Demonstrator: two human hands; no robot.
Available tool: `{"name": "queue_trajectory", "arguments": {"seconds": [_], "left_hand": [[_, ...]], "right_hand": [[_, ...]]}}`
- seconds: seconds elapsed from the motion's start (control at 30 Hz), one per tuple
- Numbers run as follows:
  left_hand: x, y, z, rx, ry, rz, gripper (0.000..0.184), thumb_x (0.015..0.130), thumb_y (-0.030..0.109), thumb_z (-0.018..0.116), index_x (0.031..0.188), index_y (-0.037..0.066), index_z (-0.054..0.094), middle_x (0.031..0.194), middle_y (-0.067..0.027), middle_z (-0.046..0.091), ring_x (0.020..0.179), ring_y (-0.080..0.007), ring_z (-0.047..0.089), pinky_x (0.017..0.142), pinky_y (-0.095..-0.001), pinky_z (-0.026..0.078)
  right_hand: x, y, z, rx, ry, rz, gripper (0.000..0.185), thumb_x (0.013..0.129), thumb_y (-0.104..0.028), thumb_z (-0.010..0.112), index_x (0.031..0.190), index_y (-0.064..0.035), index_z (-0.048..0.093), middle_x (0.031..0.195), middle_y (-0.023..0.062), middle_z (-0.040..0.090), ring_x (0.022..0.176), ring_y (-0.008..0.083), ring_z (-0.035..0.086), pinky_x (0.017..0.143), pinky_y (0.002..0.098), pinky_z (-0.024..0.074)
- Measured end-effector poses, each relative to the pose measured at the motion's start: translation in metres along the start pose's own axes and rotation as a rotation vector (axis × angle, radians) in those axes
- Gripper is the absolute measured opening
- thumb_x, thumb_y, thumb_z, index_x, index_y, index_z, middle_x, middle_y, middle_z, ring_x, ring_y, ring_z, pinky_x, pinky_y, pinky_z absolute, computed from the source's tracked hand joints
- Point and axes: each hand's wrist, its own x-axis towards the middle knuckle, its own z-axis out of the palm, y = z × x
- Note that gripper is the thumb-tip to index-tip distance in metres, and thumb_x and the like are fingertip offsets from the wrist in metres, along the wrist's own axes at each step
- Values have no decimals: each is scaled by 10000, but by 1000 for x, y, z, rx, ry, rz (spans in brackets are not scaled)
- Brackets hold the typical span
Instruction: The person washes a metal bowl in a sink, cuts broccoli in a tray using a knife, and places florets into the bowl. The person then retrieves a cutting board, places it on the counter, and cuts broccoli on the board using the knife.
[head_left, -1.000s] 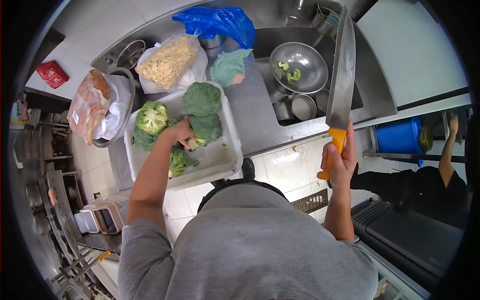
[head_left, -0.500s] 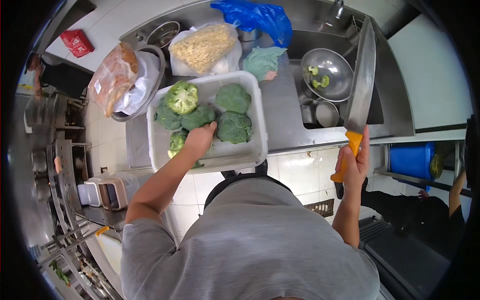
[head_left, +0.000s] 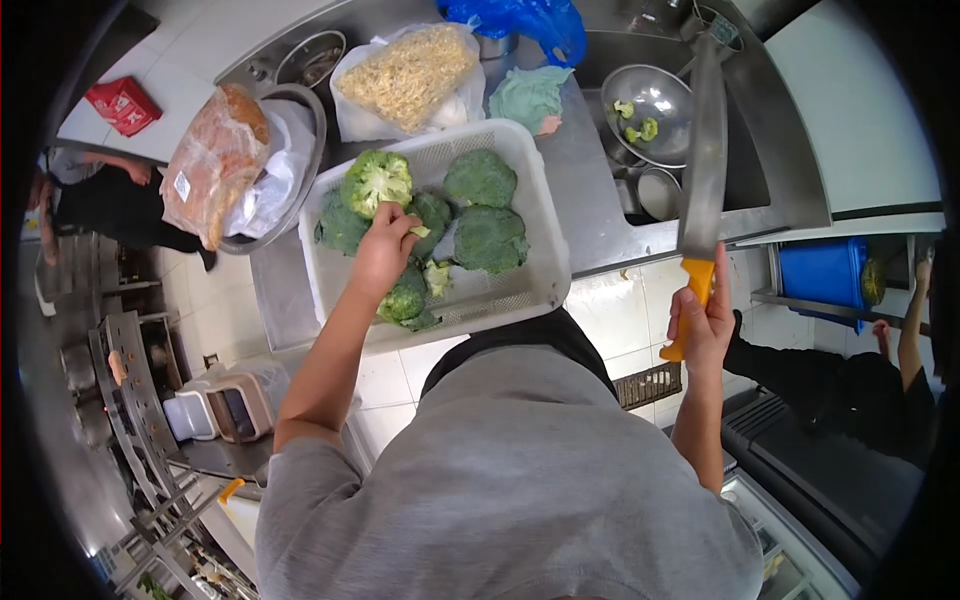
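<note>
A white perforated plastic basket [head_left: 555,262] holds several broccoli heads [head_left: 490,240]. One head with its pale cut stem side up [head_left: 377,183] lies near the far left. My left hand [head_left: 383,250] is over the basket, closed in a pinch on a broccoli stem [head_left: 419,231], of which only a pale green end shows. Whether that stem belongs to the head beneath is hidden by my fingers. My right hand [head_left: 704,325], held out to the right, is wrapped round the yellow handle of a large knife [head_left: 706,160]. Its broad blade points away from me, in front of the sink.
In the sink [head_left: 735,195] a steel bowl [head_left: 672,97] contains a few florets. Behind the basket are a bag of chopped pale food [head_left: 410,80], a green cloth [head_left: 530,97] and a basin [head_left: 305,190] with a bagged brown item. Other people stand at far left and right.
My left hand has shifted from the middle head toward the upturned one, and a pale stem end now shows at its fingers. My right hand keeps hold of the knife. The view has moved slightly.
</note>
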Motion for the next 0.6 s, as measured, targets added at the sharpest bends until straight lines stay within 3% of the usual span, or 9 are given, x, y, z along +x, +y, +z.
{"name": "queue_trajectory", "arguments": {"seconds": [0.07, 0.2, 0.23, 0.27, 0.37, 0.43, 0.47, 0.5, 0.6], "left_hand": [[19, 37, -10, -123, 110, -1, 223, 793, 5, 701, 1003, 57, 647, 1144, -93, 526, 842, -229, 624, 642, -322, 530], [90, 106, 26, -502, -66, -192, 198, 800, 80, 738, 988, 53, 680, 934, -85, 624, 805, -166, 630, 610, -256, 518], [110, 117, 51, -451, -13, -52, 226, 769, 115, 765, 973, 44, 700, 832, -78, 625, 725, -157, 625, 567, -272, 506], [131, 130, 75, -352, 60, 72, 240, 740, 136, 772, 945, 27, 713, 865, -88, 629, 676, -175, 617, 581, -302, 502], [184, 144, 164, -450, -70, -182, 214, 714, 147, 751, 904, 53, 720, 880, -151, 661, 825, -307, 644, 744, -384, 508], [207, 141, 215, -474, -230, -425, 197, 723, 130, 733, 907, 60, 725, 906, -172, 678, 860, -316, 651, 769, -393, 507], [211, 137, 235, -360, -149, -416, 193, 726, 123, 730, 907, 57, 722, 906, -176, 683, 863, -314, 656, 774, -392, 508], [213, 130, 251, -243, -69, -407, 189, 730, 116, 726, 908, 53, 719, 906, -180, 688, 865, -313, 661, 779, -391, 510], [211, 126, 260, -167, 96, -541, 185, 744, 102, 725, 915, 31, 706, 888, -171, 696, 839, -303, 672, 770, -385, 518]], "right_hand": [[-5, -1, -1, -15, -27, 136, 657, 927, -15, 531, 1516, -130, 265, 705, -6, 529, 512, 31, 448, 463, 179, 390], [7, 15, -4, -189, -124, 239, 655, 923, -20, 546, 1495, -263, 337, 665, -39, 497, 493, 28, 420, 459, 192, 389], [14, 17, -6, -235, -150, 254, 655, 924, -31, 553, 1491, -279, 340, 643, -39, 493, 490, 31, 424, 460, 200, 395], [21, 20, -10, -280, -180, 269, 655, 925, -42, 561, 1488, -296, 343, 621, -40, 488, 488, 34, 428, 460, 207, 401], [47, 43, -31, -353, -223, 378, 653, 924, -65, 576, 1485, -308, 346, 576, -36, 462, 482, 35, 425, 464, 223, 409], [66, 60, -53, -453, -298, 394, 650, 920, -85, 583, 1483, -303, 343, 635, 49, 555, 542, 113, 515, 554, 280, 461], [77, 68, -63, -518, -339, 385, 646, 919, -97, 584, 1481, -302, 342, 678, 96, 609, 578, 166, 578, 603, 307, 483], [88, 75, -72, -597, -400, 405, 656, 915, -115, 577, 1485, -305, 313, 840, 203, 674, 739, 324, 669, 709, 378, 507], [117, 93, -96, -687, -539, 198, 673, 911, -126, 572, 1490, -311, 284, 941, 237, 675, 856, 411, 652, 755, 429, 509]]}}
